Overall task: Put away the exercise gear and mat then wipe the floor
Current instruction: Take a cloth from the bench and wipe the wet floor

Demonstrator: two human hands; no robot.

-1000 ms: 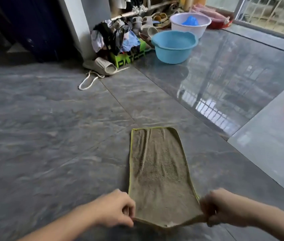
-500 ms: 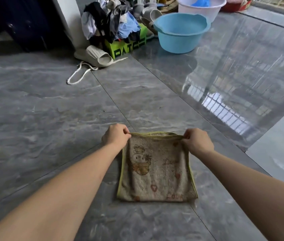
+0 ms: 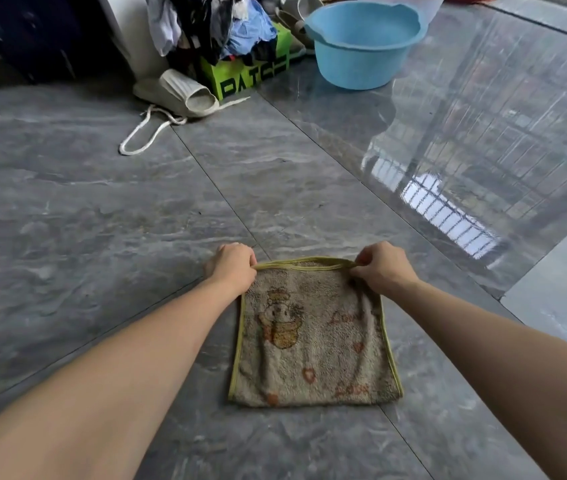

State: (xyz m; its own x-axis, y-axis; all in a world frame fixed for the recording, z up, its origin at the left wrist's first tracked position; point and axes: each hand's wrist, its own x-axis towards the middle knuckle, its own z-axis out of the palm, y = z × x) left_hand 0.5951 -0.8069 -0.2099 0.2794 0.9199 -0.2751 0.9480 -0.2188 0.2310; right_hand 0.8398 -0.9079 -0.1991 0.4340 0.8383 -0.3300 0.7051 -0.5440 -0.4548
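A folded towel [image 3: 313, 337] lies flat on the grey marble floor [image 3: 67, 237], low in the view at about 6 o'clock, with a yellow-green border and a faded cartoon figure and hearts facing up. Its folded edge is nearest the person; the two bordered edges meet at the far side. The left hand [image 3: 232, 268] is closed in a pinch on the far left corner, and the right hand [image 3: 384, 268] is closed in a pinch on the far right corner, both arms stretched forward. At 12 o'clock a blue basin [image 3: 361, 43] stands on the glossy part of the floor. At 11 o'clock a green box [image 3: 251, 74] sits under a heap of clothes [image 3: 206, 26], with a pale slipper [image 3: 180, 93] and a white cord [image 3: 143, 133] just beside it.
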